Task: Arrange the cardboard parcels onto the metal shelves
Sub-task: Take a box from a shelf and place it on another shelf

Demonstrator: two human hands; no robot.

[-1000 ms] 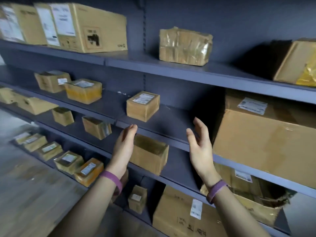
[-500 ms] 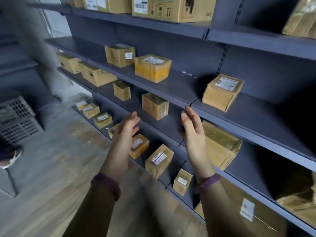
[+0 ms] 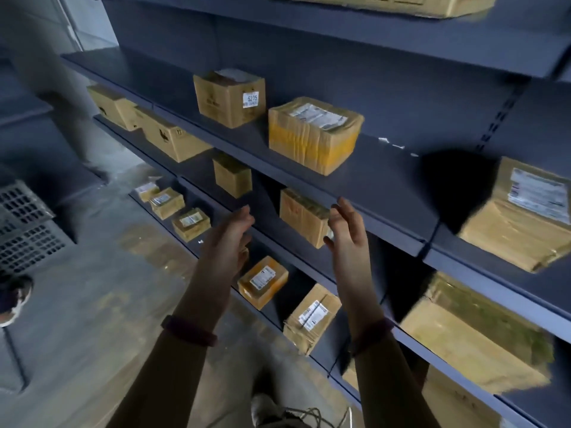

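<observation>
Brown taped cardboard parcel [image 3: 301, 216] sits on dark grey metal shelf [image 3: 197, 168]; left hand [image 3: 230, 239] and right hand [image 3: 347, 239] hover before it, spread, holding nothing. Recommend clasping opposite faces squarely.

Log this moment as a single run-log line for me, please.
task: arranging | left hand: open, empty | right hand: open, by parcel, contact unclear | shelves: parcels on several levels

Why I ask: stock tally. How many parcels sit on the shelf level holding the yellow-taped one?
3: the sticker-labelled box at left, the yellow-taped parcel beside it, and a blurred labelled parcel far right. More may lie beyond the frame's edge.
</observation>
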